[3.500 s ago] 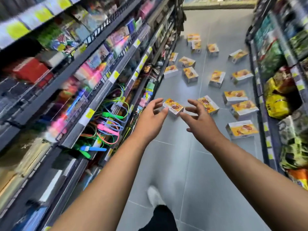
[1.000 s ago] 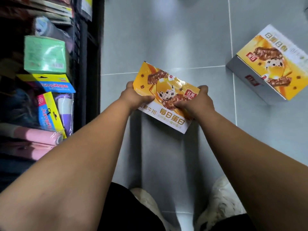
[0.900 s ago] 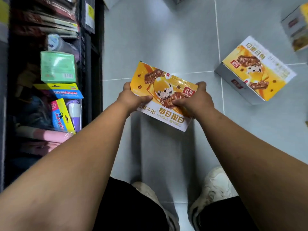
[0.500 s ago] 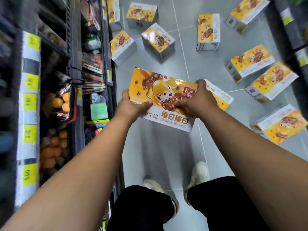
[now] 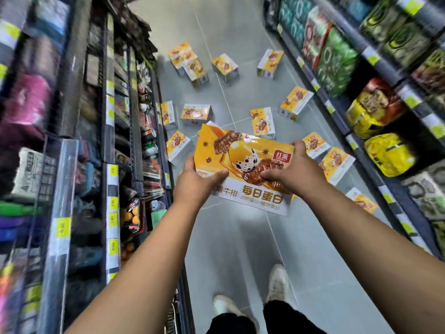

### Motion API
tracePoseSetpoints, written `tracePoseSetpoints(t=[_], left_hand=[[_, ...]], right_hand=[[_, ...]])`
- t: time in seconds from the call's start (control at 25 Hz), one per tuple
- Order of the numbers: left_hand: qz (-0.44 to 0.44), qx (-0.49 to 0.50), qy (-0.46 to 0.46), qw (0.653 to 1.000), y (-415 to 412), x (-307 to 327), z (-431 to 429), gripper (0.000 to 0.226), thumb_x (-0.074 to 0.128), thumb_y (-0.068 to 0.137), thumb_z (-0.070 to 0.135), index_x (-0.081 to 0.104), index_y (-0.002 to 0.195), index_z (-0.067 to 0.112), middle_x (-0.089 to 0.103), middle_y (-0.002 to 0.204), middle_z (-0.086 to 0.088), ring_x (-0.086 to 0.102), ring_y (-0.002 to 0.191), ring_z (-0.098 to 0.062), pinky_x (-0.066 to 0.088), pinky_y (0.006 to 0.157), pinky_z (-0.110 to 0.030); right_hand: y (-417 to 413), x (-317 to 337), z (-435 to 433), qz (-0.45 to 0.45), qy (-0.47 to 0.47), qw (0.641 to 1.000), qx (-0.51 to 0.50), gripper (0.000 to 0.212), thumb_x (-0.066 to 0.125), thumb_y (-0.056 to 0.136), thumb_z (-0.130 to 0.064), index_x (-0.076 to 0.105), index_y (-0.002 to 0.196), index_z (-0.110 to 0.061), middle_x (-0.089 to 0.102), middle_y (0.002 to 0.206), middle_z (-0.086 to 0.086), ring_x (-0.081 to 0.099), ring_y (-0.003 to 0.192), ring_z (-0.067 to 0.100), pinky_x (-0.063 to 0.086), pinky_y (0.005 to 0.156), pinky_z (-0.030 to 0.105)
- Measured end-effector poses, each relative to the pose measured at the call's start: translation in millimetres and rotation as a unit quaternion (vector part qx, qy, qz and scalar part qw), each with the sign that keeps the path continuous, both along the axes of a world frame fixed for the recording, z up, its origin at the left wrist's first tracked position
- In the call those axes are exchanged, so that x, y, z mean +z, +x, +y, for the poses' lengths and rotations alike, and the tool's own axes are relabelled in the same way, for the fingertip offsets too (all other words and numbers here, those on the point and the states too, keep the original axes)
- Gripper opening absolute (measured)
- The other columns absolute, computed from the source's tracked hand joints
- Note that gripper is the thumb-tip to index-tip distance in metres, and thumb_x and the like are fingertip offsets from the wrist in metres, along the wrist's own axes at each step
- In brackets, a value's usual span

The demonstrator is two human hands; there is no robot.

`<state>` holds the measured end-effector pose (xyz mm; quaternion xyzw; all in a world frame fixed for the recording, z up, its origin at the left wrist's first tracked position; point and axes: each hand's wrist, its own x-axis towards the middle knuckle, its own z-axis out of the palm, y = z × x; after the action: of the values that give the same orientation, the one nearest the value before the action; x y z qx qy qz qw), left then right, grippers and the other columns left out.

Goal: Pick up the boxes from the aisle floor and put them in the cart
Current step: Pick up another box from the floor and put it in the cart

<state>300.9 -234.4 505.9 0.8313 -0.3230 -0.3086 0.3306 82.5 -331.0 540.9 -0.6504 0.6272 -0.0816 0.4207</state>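
Note:
I hold one orange-and-white snack box [image 5: 243,162] flat in front of me, well above the grey aisle floor [image 5: 231,249]. My left hand [image 5: 195,183] grips its left edge, thumb on the printed top. My right hand [image 5: 292,169] grips its right edge the same way. Several more boxes of the same kind lie scattered on the floor beyond, among them one [image 5: 196,113] just past the held box and one [image 5: 263,121] to its right. No cart is in view.
Stocked shelves [image 5: 108,141] line the left side and shelves of bagged goods [image 5: 385,116] line the right, leaving a narrow aisle. My white shoes [image 5: 277,283] stand on the floor below the held box.
I bent down, took the box off the floor with both hands and lifted it. My view has risen since, so more of the aisle and scattered boxes shows.

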Motion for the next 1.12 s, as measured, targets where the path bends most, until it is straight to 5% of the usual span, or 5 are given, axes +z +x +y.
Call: tracePoseSetpoints(t=[0.56,0.88,1.12], left_hand=[[-0.083,-0.232,-0.089,0.965,-119.4,100.4,-68.0,0.088,0.067,0.049,0.079,0.042,0.126,0.042,0.066,0.113,0.003,0.062,0.107,-0.024,0.05,0.092,-0.046],[-0.092,-0.44,-0.134,0.883,-239.0,125.3,-38.2,0.074,0.075,0.071,0.062,0.044,0.132,0.034,0.066,0.103,0.011,0.063,0.103,-0.022,0.05,0.081,-0.037],[-0.037,-0.574,-0.141,0.806,-372.1,122.8,28.9,0.094,0.064,0.051,0.084,0.038,0.132,0.044,0.065,0.112,0.005,0.062,0.103,-0.022,0.054,0.085,-0.046]], right_hand=[[-140.9,94.3,43.4,-0.005,-0.098,0.966,-0.239,0.093,0.083,0.065,-0.051,0.028,0.136,-0.027,0.059,0.112,0.001,0.058,0.101,0.028,0.039,0.072,0.033],[-232.6,108.7,167.4,0.01,-0.106,0.892,-0.439,0.092,0.082,0.064,-0.055,0.028,0.134,-0.029,0.055,0.101,-0.004,0.053,0.085,0.021,0.038,0.067,0.031],[-326.7,117.5,293.1,0.036,-0.106,0.817,-0.565,0.089,0.083,0.066,-0.053,0.029,0.133,-0.03,0.053,0.099,-0.004,0.051,0.085,0.021,0.037,0.068,0.031]])
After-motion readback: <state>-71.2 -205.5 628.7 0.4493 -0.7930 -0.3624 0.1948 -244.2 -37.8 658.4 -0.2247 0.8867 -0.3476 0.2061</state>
